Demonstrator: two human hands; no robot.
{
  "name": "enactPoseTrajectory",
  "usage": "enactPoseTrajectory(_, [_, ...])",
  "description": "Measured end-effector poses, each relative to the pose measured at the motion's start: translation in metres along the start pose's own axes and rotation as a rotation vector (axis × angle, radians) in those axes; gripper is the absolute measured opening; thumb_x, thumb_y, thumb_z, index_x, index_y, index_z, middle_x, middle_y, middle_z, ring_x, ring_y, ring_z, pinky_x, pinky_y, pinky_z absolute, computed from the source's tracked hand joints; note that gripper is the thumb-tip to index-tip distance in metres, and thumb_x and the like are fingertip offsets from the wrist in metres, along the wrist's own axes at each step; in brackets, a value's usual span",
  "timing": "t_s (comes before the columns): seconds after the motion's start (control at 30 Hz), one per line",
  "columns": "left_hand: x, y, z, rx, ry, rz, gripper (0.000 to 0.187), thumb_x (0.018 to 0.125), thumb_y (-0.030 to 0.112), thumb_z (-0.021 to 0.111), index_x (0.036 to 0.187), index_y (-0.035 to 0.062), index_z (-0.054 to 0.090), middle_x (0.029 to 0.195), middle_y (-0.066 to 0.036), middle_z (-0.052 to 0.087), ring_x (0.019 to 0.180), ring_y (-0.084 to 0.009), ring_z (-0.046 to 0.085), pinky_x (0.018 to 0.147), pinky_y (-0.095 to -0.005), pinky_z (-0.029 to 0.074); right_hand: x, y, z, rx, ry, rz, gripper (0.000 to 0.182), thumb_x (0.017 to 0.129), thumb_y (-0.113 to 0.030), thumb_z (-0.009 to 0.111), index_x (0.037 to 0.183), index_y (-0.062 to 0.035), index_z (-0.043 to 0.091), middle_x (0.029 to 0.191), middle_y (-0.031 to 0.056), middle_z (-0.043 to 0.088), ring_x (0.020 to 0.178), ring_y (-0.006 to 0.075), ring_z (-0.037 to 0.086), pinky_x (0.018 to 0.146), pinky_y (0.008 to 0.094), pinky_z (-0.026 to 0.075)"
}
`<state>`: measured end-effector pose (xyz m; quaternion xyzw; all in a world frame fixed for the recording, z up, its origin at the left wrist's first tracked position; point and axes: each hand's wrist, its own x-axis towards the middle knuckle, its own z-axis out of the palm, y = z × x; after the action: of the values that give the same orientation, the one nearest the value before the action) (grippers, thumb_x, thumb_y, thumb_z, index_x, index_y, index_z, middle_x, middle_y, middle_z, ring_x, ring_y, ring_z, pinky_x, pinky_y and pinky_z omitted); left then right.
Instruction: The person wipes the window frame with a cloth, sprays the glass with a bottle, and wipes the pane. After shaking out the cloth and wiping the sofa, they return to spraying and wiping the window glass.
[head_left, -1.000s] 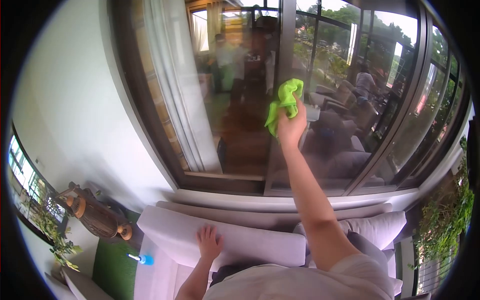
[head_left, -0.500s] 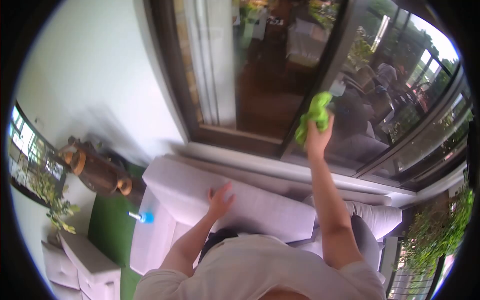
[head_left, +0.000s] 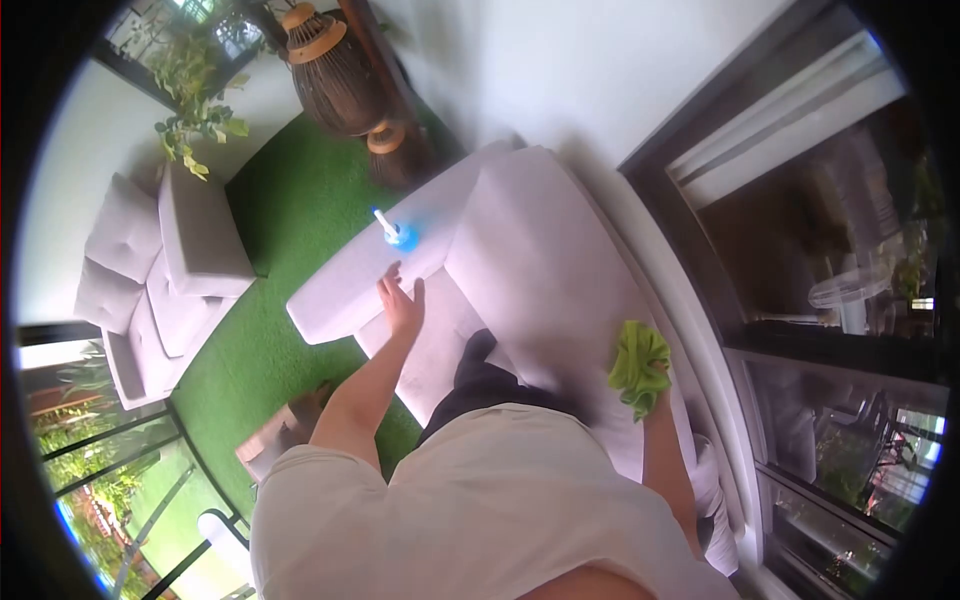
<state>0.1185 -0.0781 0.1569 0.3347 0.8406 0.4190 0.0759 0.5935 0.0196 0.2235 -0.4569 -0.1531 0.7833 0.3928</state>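
My right hand grips a crumpled green cloth over the sofa's backrest, and the cloth hides most of the fingers. My left hand reaches over the sofa seat towards the armrest, its fingers apart and holding nothing. Just beyond those fingertips, a bottle of blue liquid with a white top rests on the armrest of the light grey sofa. A small gap seems to separate hand and bottle.
Dark-framed glass doors run along the right behind the sofa. A second tufted sofa stands left on green artificial turf. Tall woven lanterns stand past the armrest. A low brown object is beside my left arm.
My view has swung left, away from the glass. My right hand has lowered from the glass with the green cloth. My left hand has moved from the backrest towards the bottle.
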Motion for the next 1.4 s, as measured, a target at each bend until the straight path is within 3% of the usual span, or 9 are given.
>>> enactPoseTrajectory(0.23, [0.114, -0.090, 0.049, 0.232, -0.165, -0.366, 0.122, 0.050, 0.040, 0.089, 0.145, 0.0084, 0.018, 0.132, -0.022, 0.045, 0.124, -0.0370, 0.042, 0.104, -0.0468, 0.035, -0.002, 0.010, -0.006, 0.038, 0.050, -0.096, 0.057, 0.081, -0.022, 0.063, 0.132, -0.0024, 0.045, 0.121, 0.0172, 0.057, 0.104, 0.0323, 0.061, 0.089, 0.0465, 0.053])
enactPoseTrajectory(0.47, [0.145, -0.108, 0.087, -0.284, -0.109, -0.222, 0.070, 0.094, 0.029, 0.056, 0.146, 0.0012, 0.020, 0.133, -0.025, 0.049, 0.117, -0.0383, 0.053, 0.099, -0.0411, 0.044, -0.003, 0.021, -0.016, -0.049, 0.343, -0.147, 0.036, 0.082, -0.013, 0.059, 0.114, 0.0051, 0.058, 0.100, 0.0168, 0.065, 0.079, 0.0274, 0.067, 0.070, 0.0405, 0.057])
enactPoseTrajectory(0.53, [0.134, -0.084, 0.072, 0.282, -0.161, 0.000, 0.071, 0.095, 0.028, 0.054, 0.148, 0.0036, 0.013, 0.130, -0.025, 0.051, 0.114, -0.0365, 0.056, 0.094, -0.0409, 0.048, -0.017, 0.007, 0.010, -0.205, 0.370, -0.115, 0.034, 0.083, -0.015, 0.060, 0.112, 0.0043, 0.060, 0.100, 0.0154, 0.065, 0.081, 0.0241, 0.066, 0.070, 0.0371, 0.055])
enactPoseTrajectory(0.87, [0.150, 0.222, 0.021, -0.647, -0.036, 0.273, 0.058, 0.088, 0.026, 0.065, 0.134, -0.0036, 0.045, 0.124, -0.017, 0.057, 0.102, -0.0243, 0.058, 0.083, -0.0345, 0.051, -0.056, 0.010, 0.027, 0.111, 0.164, -0.313, 0.040, 0.087, -0.012, 0.053, 0.125, 0.0012, 0.050, 0.110, 0.0148, 0.061, 0.095, 0.0237, 0.063, 0.086, 0.0343, 0.050])
enactPoseTrajectory(0.97, [0.134, 0.317, 0.011, -1.043, -0.491, 0.166, 0.054, 0.086, 0.016, 0.057, 0.136, 0.0033, 0.042, 0.099, -0.005, 0.050, 0.089, -0.0158, 0.052, 0.077, -0.0325, 0.047, -0.088, -0.014, 0.025, 0.174, 0.307, -0.300, 0.039, 0.089, -0.014, 0.052, 0.124, 0.0021, 0.049, 0.109, 0.0173, 0.061, 0.095, 0.0267, 0.064, 0.082, 0.0373, 0.054])
enactPoseTrajectory(1.13, [0.005, 0.431, 0.060, -1.033, -1.030, 0.820, 0.095, 0.077, 0.050, 0.069, 0.145, 0.0025, 0.024, 0.145, -0.013, 0.035, 0.126, -0.0300, 0.046, 0.103, -0.0397, 0.035, -0.131, -0.026, -0.056, 0.436, 0.329, -0.515, 0.040, 0.091, -0.018, 0.050, 0.127, 0.0013, 0.045, 0.108, 0.0181, 0.061, 0.093, 0.0311, 0.064, 0.076, 0.0429, 0.056])
enactPoseTrajectory(1.17, [0.020, 0.394, 0.109, -0.637, -0.915, 0.521, 0.061, 0.089, 0.025, 0.055, 0.139, -0.0035, 0.034, 0.127, -0.012, 0.050, 0.113, -0.0229, 0.049, 0.096, -0.0351, 0.041, -0.140, -0.028, -0.077, 0.439, 0.357, -0.522, 0.042, 0.092, -0.021, 0.049, 0.128, 0.0001, 0.044, 0.112, 0.0191, 0.059, 0.096, 0.0332, 0.063, 0.076, 0.0462, 0.056])
enactPoseTrajectory(1.2, [-0.056, 0.457, 0.066, -0.752, -1.063, 0.631, 0.079, 0.081, 0.044, 0.065, 0.137, -0.0022, 0.035, 0.126, -0.018, 0.053, 0.119, -0.0300, 0.053, 0.098, -0.0361, 0.041, -0.146, -0.032, -0.100, 0.435, 0.382, -0.538, 0.044, 0.092, -0.023, 0.049, 0.130, -0.0011, 0.042, 0.116, 0.0201, 0.057, 0.099, 0.0353, 0.062, 0.076, 0.0494, 0.055])
enactPoseTrajectory(1.4, [-0.204, 0.628, 0.029, -1.264, -1.459, 1.027, 0.040, 0.085, 0.022, 0.063, 0.114, -0.0033, 0.054, 0.110, -0.016, 0.063, 0.105, -0.0222, 0.060, 0.094, -0.0334, 0.044, -0.209, -0.061, -0.190, 0.451, 0.197, -0.938, 0.050, 0.084, -0.024, 0.044, 0.126, 0.0024, 0.046, 0.110, 0.0221, 0.059, 0.098, 0.0393, 0.060, 0.080, 0.0515, 0.053])
